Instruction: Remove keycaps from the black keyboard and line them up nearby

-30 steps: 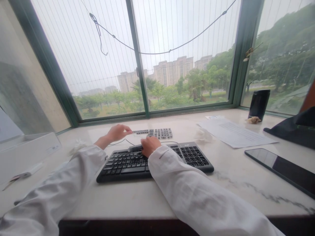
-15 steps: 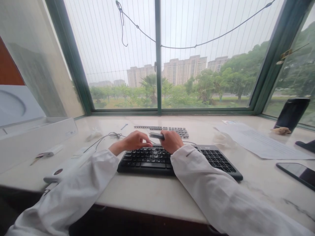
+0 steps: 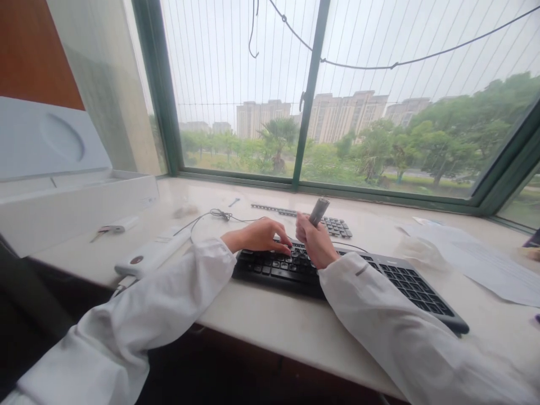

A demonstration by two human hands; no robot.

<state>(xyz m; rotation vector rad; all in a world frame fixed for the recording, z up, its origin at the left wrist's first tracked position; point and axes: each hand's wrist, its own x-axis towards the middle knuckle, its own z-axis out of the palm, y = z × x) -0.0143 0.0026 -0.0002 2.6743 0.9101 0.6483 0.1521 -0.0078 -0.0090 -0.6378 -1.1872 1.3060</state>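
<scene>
At nine o'clock, white box (image 3: 93, 207), contents hidden; left hand (image 3: 260, 235), narrowly parted, over black keyboard (image 3: 415, 287)—right hand (image 3: 318, 243) grips grey cylinder (image 3: 319, 210).

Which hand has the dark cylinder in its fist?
The right hand: its fingers wrap the dark cylinder, one end sticking up. The left hand instead has its fingers at the keyboard.

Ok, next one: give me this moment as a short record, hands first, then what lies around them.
Left hand: fingers down at the keyboard; contact unclear
Right hand: closed around a dark handle, one end pointing up
Keyboard: black, on a white table
Behind keyboard: loose keys in rows
Left side: open white box, bundled cable
Right side: paper
Backdrop: green window frame
</scene>
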